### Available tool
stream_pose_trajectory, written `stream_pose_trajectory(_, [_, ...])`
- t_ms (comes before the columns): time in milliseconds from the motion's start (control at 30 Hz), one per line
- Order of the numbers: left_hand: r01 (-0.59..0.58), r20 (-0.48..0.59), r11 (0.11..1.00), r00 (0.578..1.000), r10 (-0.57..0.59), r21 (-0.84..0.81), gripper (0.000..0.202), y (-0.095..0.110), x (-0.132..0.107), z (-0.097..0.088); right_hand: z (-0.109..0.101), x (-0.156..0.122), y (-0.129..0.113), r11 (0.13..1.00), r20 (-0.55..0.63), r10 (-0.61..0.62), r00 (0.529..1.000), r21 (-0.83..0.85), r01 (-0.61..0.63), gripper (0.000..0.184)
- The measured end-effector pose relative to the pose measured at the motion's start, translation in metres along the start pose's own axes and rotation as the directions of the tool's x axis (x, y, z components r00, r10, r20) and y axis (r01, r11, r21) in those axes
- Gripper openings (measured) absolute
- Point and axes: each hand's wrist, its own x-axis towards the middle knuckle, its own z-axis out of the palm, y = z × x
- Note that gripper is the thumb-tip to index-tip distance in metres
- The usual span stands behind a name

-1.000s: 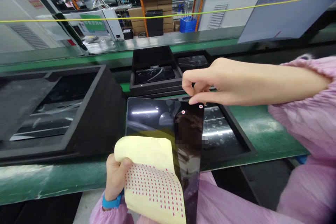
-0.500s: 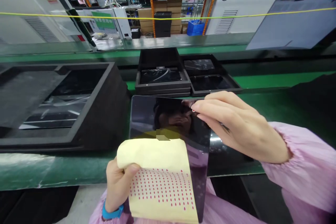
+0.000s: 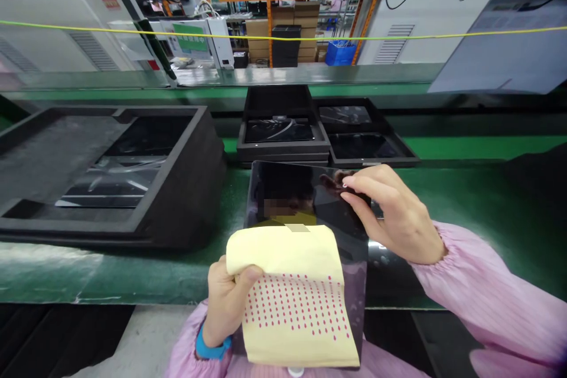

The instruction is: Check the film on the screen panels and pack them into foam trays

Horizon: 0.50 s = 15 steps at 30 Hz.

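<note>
My left hand [image 3: 228, 301] grips a pale yellow sheet of small red stickers [image 3: 305, 336], thumb on top, its upper edge curled over. Beneath the sheet is a dark glossy tablet-like panel [image 3: 354, 224], tilted in front of me; the fingers under the sheet are hidden. My right hand [image 3: 392, 212] is at the panel's upper right corner with thumb and index finger nearly together. On the index fingertip shows a tiny sticker [image 3: 345, 185], too small to make out well. The panel's glass reflects the fingers.
A large black foam tray [image 3: 177, 183] with bagged dark panels stands at left on the green bench [image 3: 146, 277]. Behind the panel are a stacked foam tray [image 3: 283, 150] and another tray [image 3: 376, 160], both holding panels. A yellow cable [image 3: 248, 37] runs across above.
The panel and sheet appear further right in view, along with the left hand. My right hand's thumb and index have stayed by the panel's corner; the view has shifted slightly.
</note>
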Motion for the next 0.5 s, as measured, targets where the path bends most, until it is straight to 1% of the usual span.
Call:
stream_pose_trajectory(100, [0.008, -0.004, 1.000, 1.000, -0.008, 0.025, 0.030, 0.001, 0.001, 0.000, -0.005, 0.002, 0.003, 0.998, 0.045, 0.030, 0.999, 0.059, -0.033, 0.055])
stream_pose_trajectory(233, [-0.014, -0.003, 0.999, 1.000, 0.014, 0.051, 0.023, 0.003, 0.003, -0.003, -0.016, 0.008, 0.012, 0.988, 0.200, -0.007, 0.980, 0.153, -0.024, 0.051])
stream_pose_trajectory(300, [-0.029, 0.014, 0.999, 1.000, 0.028, 0.044, 0.022, 0.003, 0.005, -0.004, -0.022, 0.014, 0.015, 0.987, 0.279, -0.061, 0.958, 0.159, 0.017, 0.050])
stream_pose_trajectory(367, [-0.054, 0.030, 0.998, 0.998, 0.053, 0.032, 0.022, 0.004, 0.006, -0.005, -0.027, 0.021, 0.018, 0.985, 0.342, -0.142, 0.929, 0.146, 0.097, 0.046])
stream_pose_trajectory(433, [-0.073, 0.047, 0.997, 0.996, 0.072, 0.013, 0.020, 0.006, 0.008, -0.006, -0.030, 0.026, 0.021, 0.976, 0.381, -0.215, 0.899, 0.120, 0.182, 0.041])
stream_pose_trajectory(500, [-0.069, 0.078, 0.998, 0.995, 0.069, -0.013, 0.019, 0.008, 0.008, -0.006, -0.031, 0.027, 0.026, 0.967, 0.393, -0.254, 0.884, 0.135, 0.218, 0.037])
